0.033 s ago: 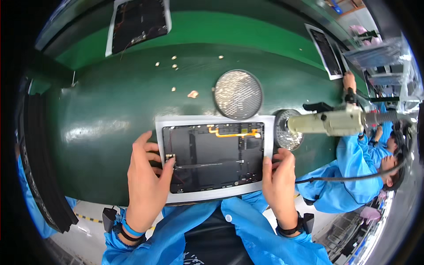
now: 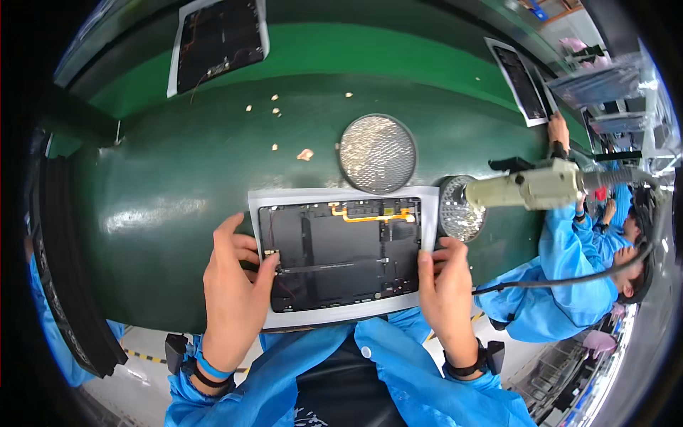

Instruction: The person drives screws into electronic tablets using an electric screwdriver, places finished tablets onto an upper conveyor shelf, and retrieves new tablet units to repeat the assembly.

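From where I stand, with the head view as my only line of sight, the opened tablet point(image 2: 341, 249) lies on its white backing point(image 2: 430, 213) at the near edge of the green counter point(image 2: 163, 164), right in front of the wearer. The step in hand looks to be steadying that shell by its two sides. I'd want it done with even, light pressure, on the rims alone: the orange ribbon cable point(image 2: 370, 218) along the far side and the thin wires by the left edge look easy to snag. Tablet and backing would best be handled as one piece, held level, and given some room, since the round mesh dish point(image 2: 377, 154) sits right up against the far border.

As for pose, the left hand point(image 2: 238, 285) comes up from below with its thumb laid along the tablet's left edge and the fingers bent outside the backing. The right hand point(image 2: 448, 288) mirrors it, thumb upright at the right border, fingers curled beyond. Each grip appears lightly closed on its side of the tablet and backing, though the fingertips are hidden, so how far they reach underneath I can't say. Both wrists look nearly straight; the cream tool point(image 2: 523, 187) is beyond the right hand, apart from it.
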Motion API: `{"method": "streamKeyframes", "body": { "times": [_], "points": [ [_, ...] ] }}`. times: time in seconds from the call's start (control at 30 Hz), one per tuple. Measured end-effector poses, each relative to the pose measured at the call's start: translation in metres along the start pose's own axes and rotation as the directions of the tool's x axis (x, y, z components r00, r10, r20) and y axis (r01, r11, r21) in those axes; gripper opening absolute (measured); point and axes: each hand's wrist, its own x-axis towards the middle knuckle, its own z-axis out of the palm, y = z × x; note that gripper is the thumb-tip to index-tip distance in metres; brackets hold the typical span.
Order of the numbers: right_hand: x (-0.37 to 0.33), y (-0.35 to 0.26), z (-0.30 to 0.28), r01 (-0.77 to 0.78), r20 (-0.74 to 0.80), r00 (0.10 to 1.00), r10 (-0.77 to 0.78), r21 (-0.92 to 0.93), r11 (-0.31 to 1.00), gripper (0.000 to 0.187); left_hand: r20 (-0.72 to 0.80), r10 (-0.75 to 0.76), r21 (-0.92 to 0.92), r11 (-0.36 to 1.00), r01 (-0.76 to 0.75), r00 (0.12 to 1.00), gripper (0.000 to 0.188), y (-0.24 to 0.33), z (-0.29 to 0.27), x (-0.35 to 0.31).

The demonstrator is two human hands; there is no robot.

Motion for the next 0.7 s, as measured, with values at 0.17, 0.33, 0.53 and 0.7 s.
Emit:
{"method": "streamKeyframes", "body": {
  "times": [0.17,0.33,0.53,0.7],
  "points": [
    [0.011,0.010,0.014,0.126,0.042,0.991,-0.124,-0.044,0.991,0.017,-0.075,0.091,0.054,0.995,-0.087,0.993,0.048,-0.012,-0.012,0.004],
    [0.016,0.000,-0.006,0.452,-0.120,0.879,-0.462,-0.100,0.886,0.011,-0.094,0.185,0.030,0.983,-0.183,0.978,0.042,0.003,-0.032,0.018],
    [0.159,-0.122,0.022,0.535,-0.321,0.822,-0.471,0.151,0.831,0.016,-0.476,0.438,0.122,0.892,-0.435,0.763,0.032,0.049,-0.102,0.116],
    [0.302,-0.198,0.075,0.298,-0.296,0.920,-0.257,0.103,0.949,0.027,-0.570,0.385,0.599,0.799,0.047,0.726,0.037,-0.047,-0.129,0.264]
  ]
}}
